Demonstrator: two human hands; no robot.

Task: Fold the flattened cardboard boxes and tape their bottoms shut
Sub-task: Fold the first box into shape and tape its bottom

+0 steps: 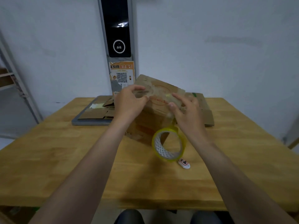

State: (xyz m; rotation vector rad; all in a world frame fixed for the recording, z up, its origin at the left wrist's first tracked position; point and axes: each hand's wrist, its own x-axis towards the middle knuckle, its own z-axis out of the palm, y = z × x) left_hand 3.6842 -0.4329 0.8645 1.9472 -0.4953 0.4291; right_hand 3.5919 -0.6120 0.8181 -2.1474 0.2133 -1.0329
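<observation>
Taping the box [150,120] bottom: left hand [129,101] pinches the tape strip [157,93], right hand [186,109] presses it open-fingered; roll [157,146] uncut, severing likely next

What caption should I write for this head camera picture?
Left hand holds a cardboard box while the right hand presses tape on it, tape roll in front.

Box [155,113]: brown corrugated cardboard, matt, scuffed, faded red print. Tape strip [161,94] on box top: clear film, glossy, wrinkled. Tape roll [159,147] just in front of box: yellowish transparent plastic, shiny, with a white patterned core. Table [64,151] under box: light wood, matt, grain visible. Tray [90,123] left of box: grey, smooth, looks metal. Panel [116,26] behind box, high: black, glossy. Poster [122,75] behind box, lower: paper, edges torn.
</observation>
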